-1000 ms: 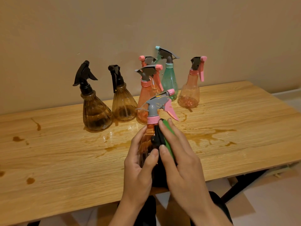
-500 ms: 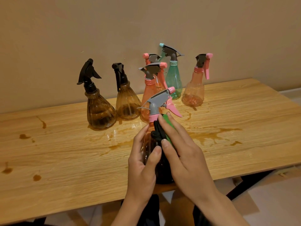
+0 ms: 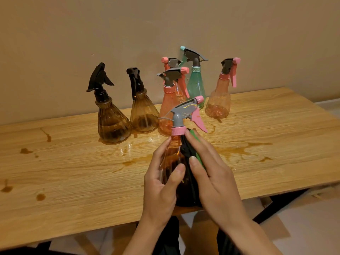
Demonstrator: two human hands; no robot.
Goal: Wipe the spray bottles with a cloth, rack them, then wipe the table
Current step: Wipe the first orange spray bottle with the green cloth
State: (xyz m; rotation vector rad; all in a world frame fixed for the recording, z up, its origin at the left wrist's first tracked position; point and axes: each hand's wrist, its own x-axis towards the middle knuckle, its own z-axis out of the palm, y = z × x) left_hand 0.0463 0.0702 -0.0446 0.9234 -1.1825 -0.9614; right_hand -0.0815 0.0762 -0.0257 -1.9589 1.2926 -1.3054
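Note:
Near the table's front edge I hold an orange spray bottle [image 3: 173,155] with a grey and pink trigger head, upright. My left hand [image 3: 161,183] grips its body, thumb across the front. My right hand [image 3: 211,173] presses a dark and green cloth [image 3: 189,150] against the bottle's right side, fingers curled round it. Behind stand two brown ribbed bottles [image 3: 112,122] [image 3: 143,113] with black heads, two orange bottles [image 3: 168,105] [image 3: 219,96] with pink triggers, and a green bottle [image 3: 196,85]. Another pink-capped bottle [image 3: 170,62] is mostly hidden.
Brown liquid stains lie on the wooden table [image 3: 73,172]: a large smear [image 3: 237,150] right of my hands, drips [image 3: 25,150] at the left. The wall runs right behind the bottles. Black table legs [image 3: 276,205] show below the front edge. No rack is in view.
The view has shifted a little; my hands and the held bottle stay together, with the right fingers and cloth slightly lower along the bottle's neck.

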